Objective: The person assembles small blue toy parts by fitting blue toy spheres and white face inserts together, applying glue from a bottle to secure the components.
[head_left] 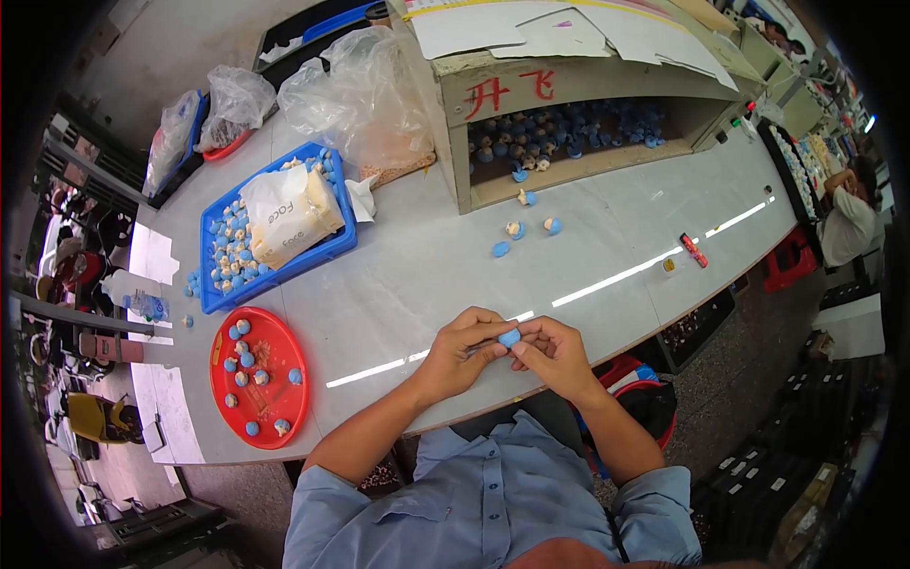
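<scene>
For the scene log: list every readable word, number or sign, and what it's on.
Wording isn't copied here; where it stands:
White packet: dark lettering, readable.
Shelf box: two large red characters, readable.
Bottle label: too small.
Red tube: too small.
Papers: nothing readable.

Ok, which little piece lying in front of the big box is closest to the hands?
The all-blue-looking piece; the other three show cream too and lie nearer the box.
</scene>
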Demonstrator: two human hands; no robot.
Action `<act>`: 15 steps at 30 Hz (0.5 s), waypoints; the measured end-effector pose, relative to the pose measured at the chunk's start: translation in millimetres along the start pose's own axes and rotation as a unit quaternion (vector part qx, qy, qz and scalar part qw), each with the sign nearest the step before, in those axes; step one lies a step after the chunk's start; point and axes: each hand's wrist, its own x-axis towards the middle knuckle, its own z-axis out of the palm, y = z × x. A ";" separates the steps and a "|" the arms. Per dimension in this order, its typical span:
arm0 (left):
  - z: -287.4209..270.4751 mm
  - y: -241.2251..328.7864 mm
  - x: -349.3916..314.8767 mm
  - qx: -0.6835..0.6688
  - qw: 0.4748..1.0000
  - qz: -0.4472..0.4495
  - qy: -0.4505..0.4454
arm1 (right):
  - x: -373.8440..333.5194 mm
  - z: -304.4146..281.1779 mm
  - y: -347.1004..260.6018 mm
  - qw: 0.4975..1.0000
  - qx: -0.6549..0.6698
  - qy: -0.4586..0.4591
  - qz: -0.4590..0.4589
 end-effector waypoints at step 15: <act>3.9 1.5 -3.5 -0.122 0.990 -0.073 0.015 | -1.4 8.3 0.4 0.999 0.000 0.041 -0.010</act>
